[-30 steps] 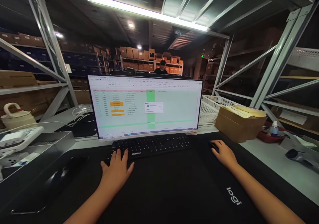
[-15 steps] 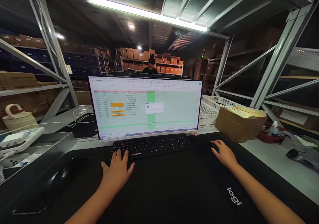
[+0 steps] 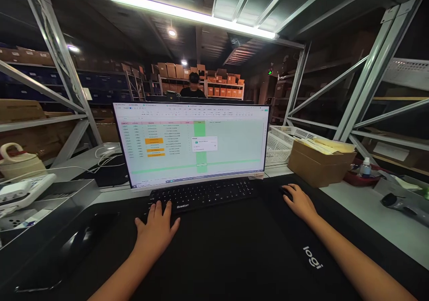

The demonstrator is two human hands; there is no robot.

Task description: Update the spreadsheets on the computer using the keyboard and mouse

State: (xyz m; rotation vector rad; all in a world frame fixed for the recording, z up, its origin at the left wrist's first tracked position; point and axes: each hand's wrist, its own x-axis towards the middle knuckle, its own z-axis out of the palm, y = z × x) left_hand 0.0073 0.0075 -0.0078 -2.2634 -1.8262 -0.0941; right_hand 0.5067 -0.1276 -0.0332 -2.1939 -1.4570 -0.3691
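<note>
My left hand lies with fingers spread, its fingertips on the front left edge of a black keyboard. Over at the right, my right hand rests around a black computer mouse, which is mostly hidden under the fingers. Both hands are on a large black desk mat with a white "logi" mark. Behind the keyboard stands a monitor showing a spreadsheet with orange cells, a green column and row, and a small white pop-up box.
Left are a grey tray, a white power strip and a dark glossy object. Right are a cardboard box with papers, white baskets, a spray bottle and a scanner. A person is behind the monitor.
The whole view has shifted slightly, so the scene sits a little further left. The person behind the monitor has moved left and shifted posture. My hands keep their places on keyboard and mouse.
</note>
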